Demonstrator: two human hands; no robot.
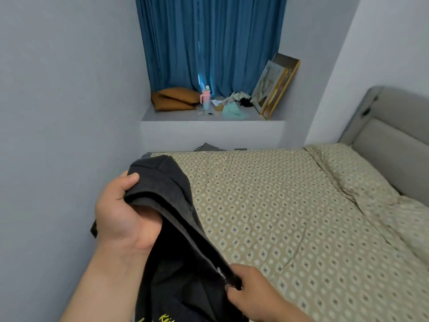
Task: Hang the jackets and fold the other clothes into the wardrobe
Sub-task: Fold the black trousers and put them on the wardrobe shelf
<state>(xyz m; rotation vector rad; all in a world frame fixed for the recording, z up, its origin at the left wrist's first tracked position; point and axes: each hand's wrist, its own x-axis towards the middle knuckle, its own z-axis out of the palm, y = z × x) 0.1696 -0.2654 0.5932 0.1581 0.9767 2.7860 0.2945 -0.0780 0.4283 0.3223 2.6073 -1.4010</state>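
Gripping a black garment at lower left of the frame, the left hand clutches its top edge while the right hand pinches another edge, probably stretching it for folding over the bed.

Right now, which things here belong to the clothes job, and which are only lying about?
For the job:
- dark garment, gripped by the left hand and pinched by the right hand
- bed, likely the place to fold it

Lying about:
- orange cushions, pink bottle, picture frames and teal cloth on the window ledge
- blue curtain
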